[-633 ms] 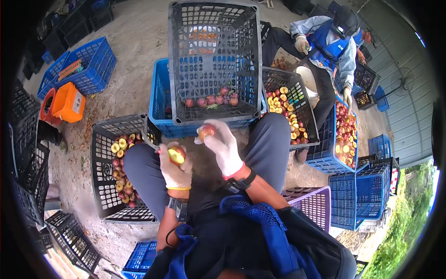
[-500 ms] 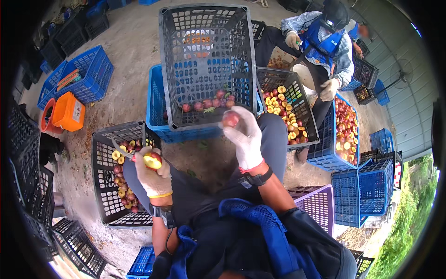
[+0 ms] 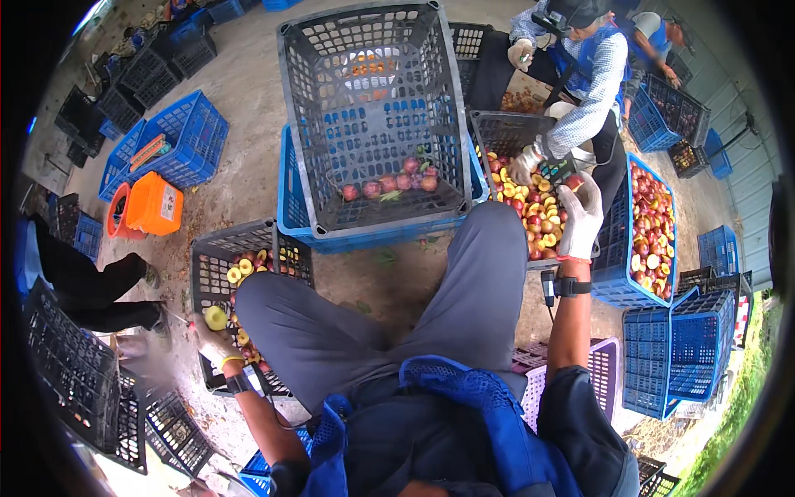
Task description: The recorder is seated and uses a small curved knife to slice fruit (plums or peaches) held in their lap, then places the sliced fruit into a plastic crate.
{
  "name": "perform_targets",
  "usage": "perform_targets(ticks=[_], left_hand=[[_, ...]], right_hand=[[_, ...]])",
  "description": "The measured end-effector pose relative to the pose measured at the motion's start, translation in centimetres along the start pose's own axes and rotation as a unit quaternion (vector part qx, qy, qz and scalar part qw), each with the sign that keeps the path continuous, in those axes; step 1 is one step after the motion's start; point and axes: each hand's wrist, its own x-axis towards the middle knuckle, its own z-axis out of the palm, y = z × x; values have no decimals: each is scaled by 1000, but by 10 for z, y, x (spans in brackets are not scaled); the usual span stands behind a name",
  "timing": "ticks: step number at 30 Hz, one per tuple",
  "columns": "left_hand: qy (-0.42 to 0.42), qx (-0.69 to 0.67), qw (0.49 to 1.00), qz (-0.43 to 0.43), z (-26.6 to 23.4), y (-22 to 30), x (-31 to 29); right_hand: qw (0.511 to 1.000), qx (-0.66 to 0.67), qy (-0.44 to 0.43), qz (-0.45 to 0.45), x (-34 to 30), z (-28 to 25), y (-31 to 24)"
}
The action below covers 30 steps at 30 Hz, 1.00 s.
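My left hand (image 3: 217,346), in a pale glove, is closed on a small knife (image 3: 176,317) at the left rim of a black crate (image 3: 209,286). A cut plum half (image 3: 215,318) with yellow flesh shows right at its fingers; whether they hold it, I cannot tell. My gloved right hand (image 3: 583,222) is raised at the right, its fingers closed around a red plum (image 3: 574,181). It is over the edge of another black crate (image 3: 507,124) of halved plums. A co-worker's gloved hand (image 3: 525,165) reaches into that same crate.
Before my knees, a tilted black crate (image 3: 377,214) with several whole plums sits on a blue crate (image 3: 291,211). Right stands a blue crate (image 3: 611,248) full of plum halves. An orange bucket (image 3: 154,203) is at left, near a person's dark-trousered legs (image 3: 116,290).
My hands have spread apart: the left went down and outward to the left crate, the right swung right with the plum. The co-worker now reaches into the shared crate. My view has shifted.
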Motion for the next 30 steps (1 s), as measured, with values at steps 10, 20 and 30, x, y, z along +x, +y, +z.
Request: perform_targets(ticks=[10,20,30], left_hand=[[-30,-63,977,200,62,55,-71],[-300,-60,952,-19,205,50,-161],[-298,3,947,-120,218,-3,-113]], right_hand=[[993,-74,-89,35,25,23,23],[850,-134,-508,-46,39,273,-78],[578,-492,-646,-79,-52,438,73]])
